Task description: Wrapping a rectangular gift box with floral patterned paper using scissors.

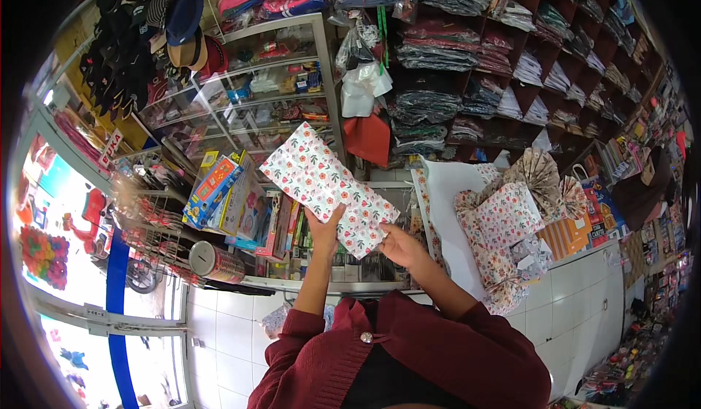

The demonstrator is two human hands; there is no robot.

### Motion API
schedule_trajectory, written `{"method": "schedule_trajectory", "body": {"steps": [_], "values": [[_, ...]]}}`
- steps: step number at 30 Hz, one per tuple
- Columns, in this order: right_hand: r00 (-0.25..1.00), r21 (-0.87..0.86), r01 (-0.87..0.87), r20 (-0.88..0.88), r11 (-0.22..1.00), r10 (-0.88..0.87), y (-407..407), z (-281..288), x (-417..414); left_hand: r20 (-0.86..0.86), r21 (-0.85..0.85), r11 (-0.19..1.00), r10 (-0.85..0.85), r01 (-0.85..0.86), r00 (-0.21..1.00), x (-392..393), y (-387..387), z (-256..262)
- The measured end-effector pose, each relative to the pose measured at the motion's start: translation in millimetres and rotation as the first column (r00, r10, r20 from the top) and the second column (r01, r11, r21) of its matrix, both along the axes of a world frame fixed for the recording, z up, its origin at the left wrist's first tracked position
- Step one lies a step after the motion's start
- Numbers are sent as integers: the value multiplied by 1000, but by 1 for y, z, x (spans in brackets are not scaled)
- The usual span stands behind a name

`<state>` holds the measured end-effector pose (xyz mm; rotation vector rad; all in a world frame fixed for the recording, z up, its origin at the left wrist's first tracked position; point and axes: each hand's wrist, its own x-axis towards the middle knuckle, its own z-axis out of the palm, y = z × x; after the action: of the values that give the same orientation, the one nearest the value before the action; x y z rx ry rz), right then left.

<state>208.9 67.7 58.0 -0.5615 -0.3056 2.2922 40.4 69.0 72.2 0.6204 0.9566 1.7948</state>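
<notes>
A flat piece of white floral gift wrap [315, 173], printed with red and orange flowers, is held up in front of me. It has a bend or step across its middle; whether it is folded paper or a wrapped parcel I cannot tell. My left hand [323, 231] grips its near edge, the thumb lying on top. At its lower right corner, my right hand [404, 246] pinches the edge between thumb and fingers. Beneath both hands is a glass-topped counter [378, 286]. To the right lies a large sheet of wrapping paper [446, 206], white side up.
Floral-wrapped gifts [506, 212] with pleated paper fans [534, 176] sit on the counter's right. Boxed toys [213, 190] and a coin-bank tin [216, 264] stand at left. Behind are a glass display cabinet [323, 42] and shelves of bagged clothes [438, 53]. A bright doorway [115, 277] opens at left.
</notes>
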Motion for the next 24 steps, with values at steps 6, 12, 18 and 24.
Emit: {"method": "schedule_trajectory", "body": {"steps": [6, 12, 18, 24], "values": [[998, 27, 62, -8, 998, -62, -5, 5, -3, 1, -43, 998, -40, 40, 999, 5, 0, 5], [999, 55, 46, -3, 997, -46, -2, 1, 1, 14, 4, 1000, -17, 17, 1000, 10, 2, 3], [695, 296, -262, 719, 919, -33, -1, 7, 52, -88, -22, 998, -58, 56, 994, -2, -10, 6], [793, 683, -115, 501, 721, -348, 40, 39, 23, -180, -145, 941, -329, 306, 927, 9, -17, -9]]}}
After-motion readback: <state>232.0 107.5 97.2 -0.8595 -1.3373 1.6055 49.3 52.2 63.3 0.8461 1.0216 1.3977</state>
